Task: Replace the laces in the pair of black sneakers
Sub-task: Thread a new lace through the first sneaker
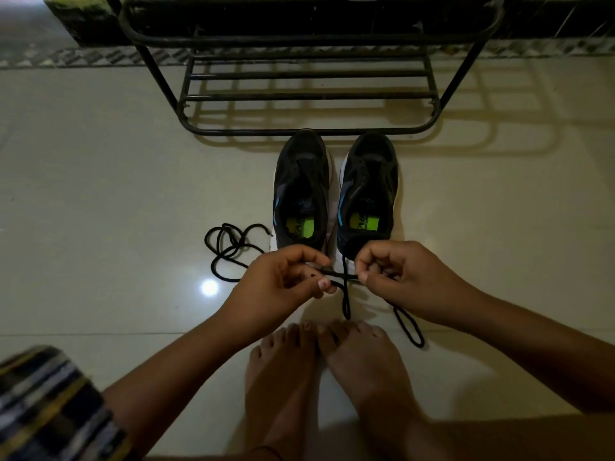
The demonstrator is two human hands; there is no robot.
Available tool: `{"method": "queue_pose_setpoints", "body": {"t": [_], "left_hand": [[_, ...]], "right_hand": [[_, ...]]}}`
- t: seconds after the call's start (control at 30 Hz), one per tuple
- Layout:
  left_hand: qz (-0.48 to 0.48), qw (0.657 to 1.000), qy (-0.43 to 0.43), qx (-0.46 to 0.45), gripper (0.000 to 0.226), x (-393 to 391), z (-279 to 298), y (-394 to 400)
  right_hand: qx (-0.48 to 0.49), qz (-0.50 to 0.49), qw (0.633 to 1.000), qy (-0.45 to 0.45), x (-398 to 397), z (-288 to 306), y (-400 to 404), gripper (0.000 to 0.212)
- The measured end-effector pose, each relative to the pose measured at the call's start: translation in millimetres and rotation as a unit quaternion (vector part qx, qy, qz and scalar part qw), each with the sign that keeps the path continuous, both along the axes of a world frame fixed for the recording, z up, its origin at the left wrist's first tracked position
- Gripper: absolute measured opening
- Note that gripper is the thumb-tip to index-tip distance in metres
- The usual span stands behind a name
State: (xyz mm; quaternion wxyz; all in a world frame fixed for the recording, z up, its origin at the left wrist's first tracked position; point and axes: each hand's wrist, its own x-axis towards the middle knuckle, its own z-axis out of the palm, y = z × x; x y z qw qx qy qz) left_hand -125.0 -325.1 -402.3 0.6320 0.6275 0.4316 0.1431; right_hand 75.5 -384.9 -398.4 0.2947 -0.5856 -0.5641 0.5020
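Head camera looks down on two bare hands held close together low over a pale tiled floor (100,181). Left hand (283,277) has its fingers curled inward, thumb and forefinger pinching one end of a black lace (346,294); right hand (396,274) is curled the same way and pinches the same lace just across a small gap, so a short stretch of cord runs taut between the two sets of fingertips. From that stretch a narrow loop of the lace hangs down toward the toes, and a second loop trails out from under the right hand and lies on the floor beside the right foot (362,367). Left foot (279,371) sits touching it, both bare, directly below the hands. Just beyond the knuckles stand the two black sneakers, side by side with heels toward the person and toes pointing away: the left sneaker (301,191) and the right sneaker (367,191), each showing a bright green insole patch and no lacing that can be made out. To the left of the left sneaker a second black lace (229,251) lies loose in tangled curls on the tiles. Past the toes of the sneakers stands a black metal shoe rack (309,74) with slatted shelves. Striped cloth (46,407) fills the lower left corner.
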Motion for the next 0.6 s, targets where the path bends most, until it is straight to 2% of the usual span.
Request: {"method": "queue_pose_setpoints", "body": {"t": [0.23,0.6], "left_hand": [[0.004,0.999,-0.016,-0.041,0.02,0.2,-3.8,0.1],[0.011,0.997,-0.059,-0.04,0.016,0.9,-1.7,-0.1]], "right_hand": [[-0.003,0.021,0.999,0.032,1.0,2.7,0.5,0.014],[-0.024,0.014,1.0,-0.005,6.6,0.1,2.8,0.017]]}}
